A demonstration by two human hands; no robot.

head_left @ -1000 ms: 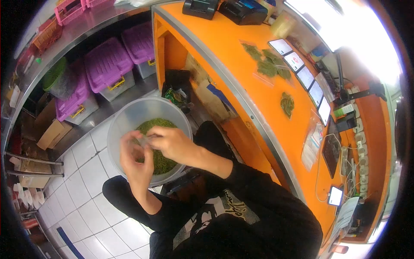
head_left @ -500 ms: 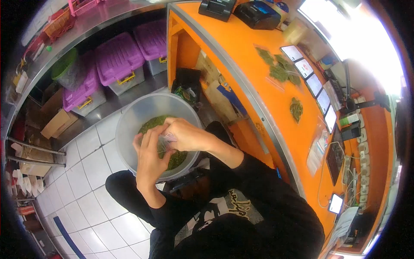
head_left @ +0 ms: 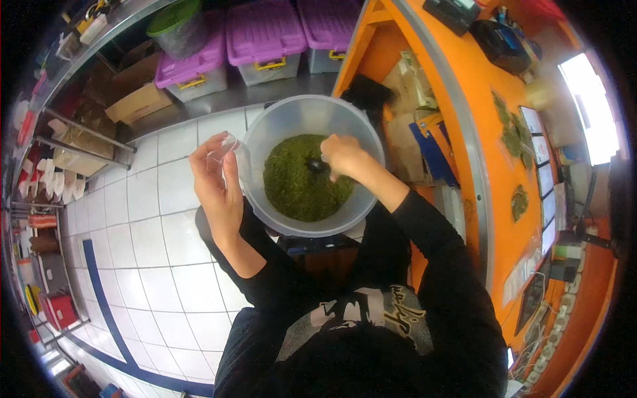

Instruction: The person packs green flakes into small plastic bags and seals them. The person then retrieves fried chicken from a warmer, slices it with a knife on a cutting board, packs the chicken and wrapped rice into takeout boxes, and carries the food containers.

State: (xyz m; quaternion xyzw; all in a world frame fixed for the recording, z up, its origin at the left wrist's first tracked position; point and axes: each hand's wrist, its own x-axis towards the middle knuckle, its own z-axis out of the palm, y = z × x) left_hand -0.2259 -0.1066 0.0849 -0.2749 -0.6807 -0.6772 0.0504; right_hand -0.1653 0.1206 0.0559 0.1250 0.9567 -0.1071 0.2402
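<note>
A translucent round bucket (head_left: pixel 267 118) stands in front of me, holding a heap of finely crumbled dried green herb (head_left: pixel 302 196). At its left rim, my left hand (head_left: pixel 219 182) is raised with a small clear plastic bag (head_left: pixel 229 144) pinched between thumb and fingers. My right hand (head_left: pixel 345 156) reaches inside over the herb, its fingers closed on a small scoop. The dark end of the scoop (head_left: pixel 314 166) rests in the herb; its handle is mostly hidden by the fingers.
On the right, an orange counter (head_left: pixel 458 79) carries filled herb bags (head_left: pixel 519 202), several tablets (head_left: pixel 548 204) and black devices (head_left: pixel 501 43). Purple-lidded storage boxes (head_left: pixel 265 30) and a green-rimmed container (head_left: pixel 174 26) line the back. White floor tiles (head_left: pixel 152 249) lie to the left.
My hands, earlier together at the plastic bag over the bucket, have parted. The left moved aside with the bag; the right went down to the herb with the scoop. The view has shifted too.
</note>
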